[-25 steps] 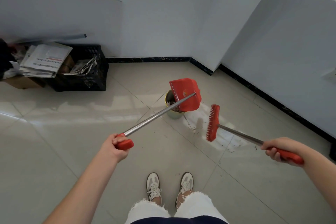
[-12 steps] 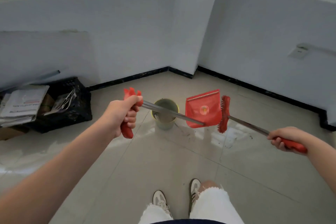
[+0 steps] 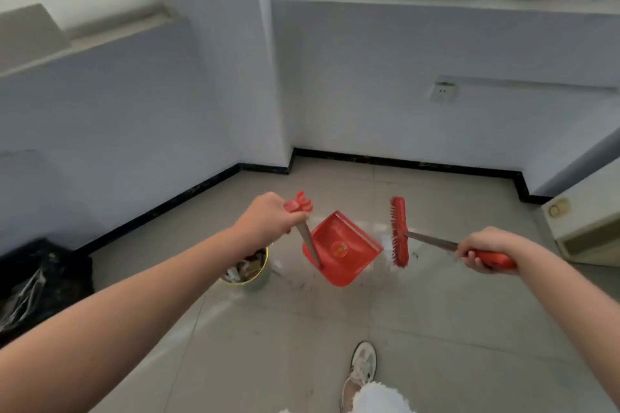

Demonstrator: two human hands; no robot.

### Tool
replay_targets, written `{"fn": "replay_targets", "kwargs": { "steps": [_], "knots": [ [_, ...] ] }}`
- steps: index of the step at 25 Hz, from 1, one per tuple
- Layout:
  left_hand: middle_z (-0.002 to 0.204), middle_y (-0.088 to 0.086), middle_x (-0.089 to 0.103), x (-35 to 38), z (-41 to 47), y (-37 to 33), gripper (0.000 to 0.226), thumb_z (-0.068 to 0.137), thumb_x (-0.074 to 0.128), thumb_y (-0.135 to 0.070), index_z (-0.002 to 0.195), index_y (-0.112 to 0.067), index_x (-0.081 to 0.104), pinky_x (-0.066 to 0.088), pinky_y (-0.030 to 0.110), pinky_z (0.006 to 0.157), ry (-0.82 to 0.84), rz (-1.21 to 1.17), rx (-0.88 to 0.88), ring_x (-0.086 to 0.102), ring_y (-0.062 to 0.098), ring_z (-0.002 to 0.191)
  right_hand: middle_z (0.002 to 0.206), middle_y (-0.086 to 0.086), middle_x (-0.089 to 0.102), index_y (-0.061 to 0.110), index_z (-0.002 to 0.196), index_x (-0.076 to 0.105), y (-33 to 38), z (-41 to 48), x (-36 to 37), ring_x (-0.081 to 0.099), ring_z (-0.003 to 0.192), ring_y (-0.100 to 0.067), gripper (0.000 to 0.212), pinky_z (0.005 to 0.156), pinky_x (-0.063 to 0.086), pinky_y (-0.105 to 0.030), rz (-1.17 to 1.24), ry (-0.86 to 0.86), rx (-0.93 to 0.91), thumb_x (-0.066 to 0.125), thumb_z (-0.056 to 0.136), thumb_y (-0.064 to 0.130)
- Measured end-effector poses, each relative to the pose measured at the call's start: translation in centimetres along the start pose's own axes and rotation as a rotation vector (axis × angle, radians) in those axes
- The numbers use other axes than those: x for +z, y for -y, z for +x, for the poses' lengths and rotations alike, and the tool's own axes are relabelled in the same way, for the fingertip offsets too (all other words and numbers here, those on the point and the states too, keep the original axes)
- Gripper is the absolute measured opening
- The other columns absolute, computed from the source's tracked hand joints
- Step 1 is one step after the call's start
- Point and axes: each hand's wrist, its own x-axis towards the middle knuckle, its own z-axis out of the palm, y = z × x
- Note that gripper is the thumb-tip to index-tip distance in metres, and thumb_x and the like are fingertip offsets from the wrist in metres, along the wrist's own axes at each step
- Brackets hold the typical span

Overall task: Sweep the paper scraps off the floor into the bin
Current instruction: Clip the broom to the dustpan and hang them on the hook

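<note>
My left hand [image 3: 268, 219] grips the red-capped metal handle of a red dustpan [image 3: 340, 248], which hangs above the floor with its open face turned toward me. My right hand [image 3: 483, 250] holds the red grip of a red broom [image 3: 398, 232], its head upright just right of the dustpan. A small yellow-rimmed bin [image 3: 250, 270] stands on the tiles below my left wrist, with paper scraps inside. A few faint specks lie on the floor near the bin; I cannot tell what they are.
A black crate [image 3: 40, 281] with papers sits at the left by the wall. A pale cabinet [image 3: 590, 228] stands at the right. Black skirting runs along the white walls, with a wall socket [image 3: 443, 92] above. My shoe [image 3: 360, 369] is at the bottom.
The view has swung up and to the right. My left hand has lifted and pulled the dustpan off the bin to its right, now face-on. The broom head stays close beside it.
</note>
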Motion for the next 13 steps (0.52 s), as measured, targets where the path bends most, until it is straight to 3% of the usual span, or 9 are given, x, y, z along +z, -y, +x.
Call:
{"fn": "replay_targets", "kwargs": {
  "steps": [4,8,13],
  "knots": [
    [0.050,0.000,0.042,4.7,6.1,-3.3,0.053,0.077,0.066,-0.051,0.054,-0.007,0.048,0.036,0.032,0.053,0.108,0.286,0.094,0.046,0.020,0.055,0.044,-0.006,0.045,0.000,0.080,0.045,1.7,3.4,-3.7,0.044,0.025,-0.014,0.016,0.031,0.040,-0.016,0.005,0.028,-0.003,0.052,0.084,-0.013],
    [0.079,-0.004,0.060,7.6,10.2,-3.6,0.040,0.082,0.054,-0.062,0.081,-0.023,0.062,0.040,0.029,0.062,0.202,0.690,0.134,0.061,0.021,0.083,0.038,-0.005,0.045,0.000,0.076,0.046,4.1,6.0,-4.6,0.043,0.026,-0.013,0.016,0.031,0.040,-0.015,0.014,0.066,-0.002,0.051,0.085,-0.013],
    [0.103,0.000,0.068,13.0,13.7,-2.1,0.039,0.088,0.050,-0.056,0.102,-0.021,0.062,0.050,0.034,0.072,0.322,0.787,0.146,0.064,0.022,0.096,0.035,-0.004,0.043,0.002,0.079,0.046,6.7,8.4,-3.4,0.043,0.025,-0.009,0.016,0.029,0.038,-0.014,-0.017,0.126,0.039,0.050,0.089,-0.009]
  ]
}}
